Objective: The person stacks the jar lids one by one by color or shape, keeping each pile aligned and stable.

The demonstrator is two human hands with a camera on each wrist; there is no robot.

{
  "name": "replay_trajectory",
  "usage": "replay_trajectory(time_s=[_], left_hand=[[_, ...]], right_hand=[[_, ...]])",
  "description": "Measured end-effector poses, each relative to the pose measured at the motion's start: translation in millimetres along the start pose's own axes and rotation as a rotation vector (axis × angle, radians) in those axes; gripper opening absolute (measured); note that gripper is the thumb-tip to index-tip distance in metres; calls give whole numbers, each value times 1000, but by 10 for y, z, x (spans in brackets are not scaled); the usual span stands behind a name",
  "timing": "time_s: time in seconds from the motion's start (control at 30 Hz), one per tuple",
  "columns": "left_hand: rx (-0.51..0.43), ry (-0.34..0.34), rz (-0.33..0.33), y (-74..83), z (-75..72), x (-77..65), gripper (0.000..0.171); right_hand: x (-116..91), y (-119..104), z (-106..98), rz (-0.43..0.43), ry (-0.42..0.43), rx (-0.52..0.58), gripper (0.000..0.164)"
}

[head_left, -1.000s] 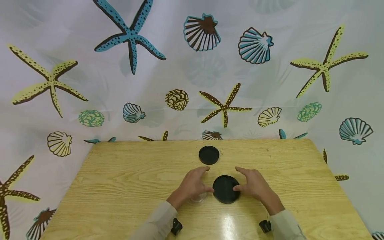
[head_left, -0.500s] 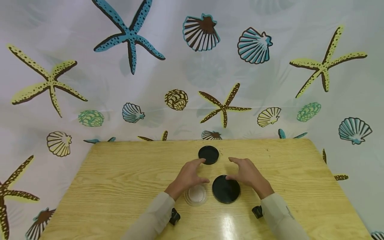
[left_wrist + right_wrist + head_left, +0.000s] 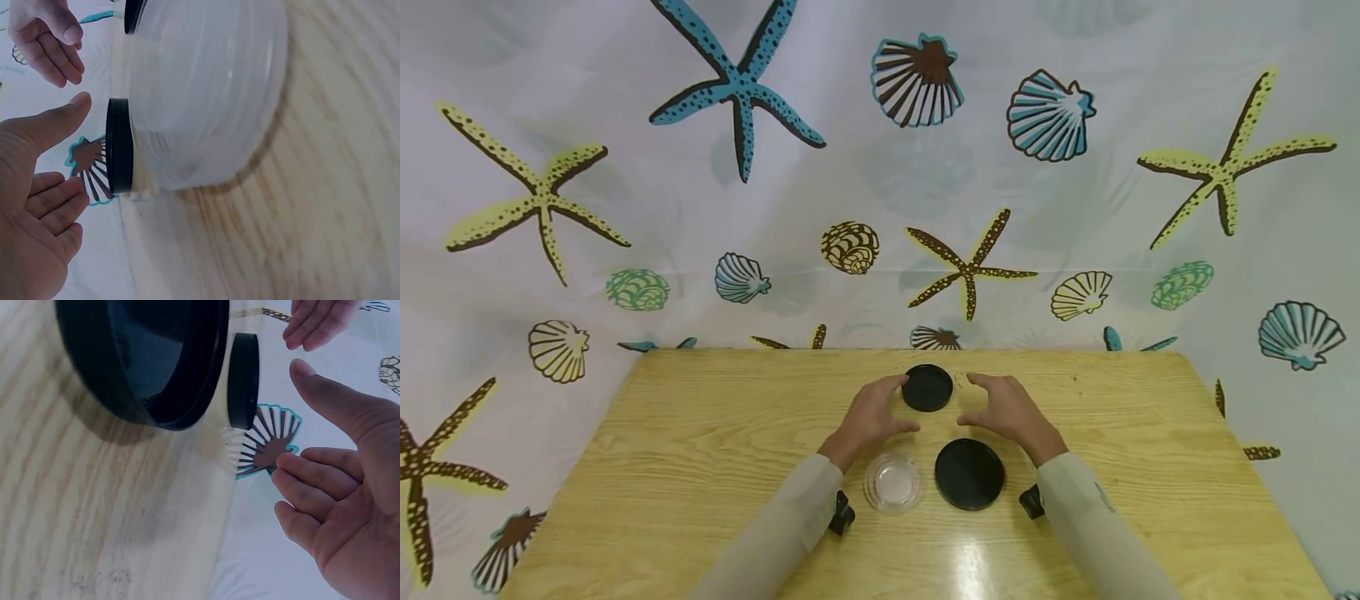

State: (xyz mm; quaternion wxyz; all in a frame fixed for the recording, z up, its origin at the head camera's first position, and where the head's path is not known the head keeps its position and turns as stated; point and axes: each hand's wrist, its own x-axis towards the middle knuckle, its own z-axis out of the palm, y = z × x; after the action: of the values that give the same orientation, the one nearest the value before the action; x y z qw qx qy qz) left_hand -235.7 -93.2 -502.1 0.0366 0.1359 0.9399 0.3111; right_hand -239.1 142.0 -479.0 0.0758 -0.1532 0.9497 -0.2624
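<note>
A round black lid (image 3: 927, 388) lies toward the table's back, topping a see-through body (image 3: 145, 172) in the left wrist view. My left hand (image 3: 868, 415) hovers at its left, fingers apart and index fingertip overlapping the rim in the head view. Off to its right hovers my right hand (image 3: 1006, 410), thumb and fingers spread. Both hands hold nothing, palms turned toward each other. Closer in, a larger black round lid (image 3: 970, 473) lies with its hollow side up, as the right wrist view (image 3: 144, 362) shows. Beside it stands a clear round container (image 3: 893, 483).
The wooden table (image 3: 722, 433) ends at a white cloth (image 3: 820, 167) printed with shells and starfish. Small black devices (image 3: 841, 512) sit at both wrists, close to the clear container and the larger lid.
Both hands have moved away from the larger black lid toward the back, coming to either side of the smaller black lid. The clear container, earlier partly covered by the left hand, now shows fully.
</note>
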Motion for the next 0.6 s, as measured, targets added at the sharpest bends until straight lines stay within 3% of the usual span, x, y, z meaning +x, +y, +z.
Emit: replay_trajectory(time_s=[0.27, 0.6], left_hand=[[6, 17, -21, -151, 5, 138, 74], [-22, 12, -36, -225, 10, 251, 73]], right_hand=[[204, -1, 64, 21, -26, -11, 71], [385, 48, 124, 59, -56, -15, 72]])
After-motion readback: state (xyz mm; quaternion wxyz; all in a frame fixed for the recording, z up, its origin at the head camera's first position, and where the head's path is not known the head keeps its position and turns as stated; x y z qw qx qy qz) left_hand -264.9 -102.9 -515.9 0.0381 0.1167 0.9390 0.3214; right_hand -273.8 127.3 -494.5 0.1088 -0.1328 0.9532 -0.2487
